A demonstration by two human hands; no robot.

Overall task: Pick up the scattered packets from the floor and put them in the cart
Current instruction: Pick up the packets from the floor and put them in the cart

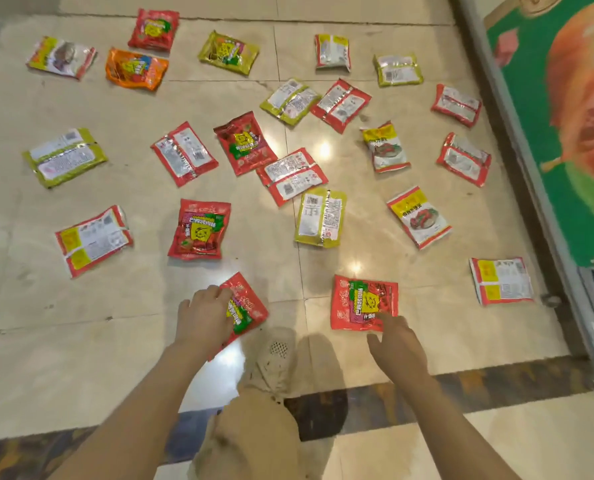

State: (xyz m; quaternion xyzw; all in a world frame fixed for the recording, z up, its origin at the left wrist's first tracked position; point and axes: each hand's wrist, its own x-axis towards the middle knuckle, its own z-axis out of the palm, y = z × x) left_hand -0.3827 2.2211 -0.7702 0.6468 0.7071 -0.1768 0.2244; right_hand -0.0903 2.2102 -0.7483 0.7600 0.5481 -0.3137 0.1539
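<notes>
Gripping one red packet (245, 308) at its edge, the left hand (204, 318) holds it just off the floor (122, 327). The right hand (394, 341), fingers loosely spread, touches a second red packet (363, 303); pinching its near edge should lift it cleanly. Farther packets lie scattered beyond; no cart is visible.

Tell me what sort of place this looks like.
Probably a shop or supermarket aisle. Many snack packets lie scattered on a glossy tiled floor, and a big green food poster runs along the right side. No cart is in view.
</notes>
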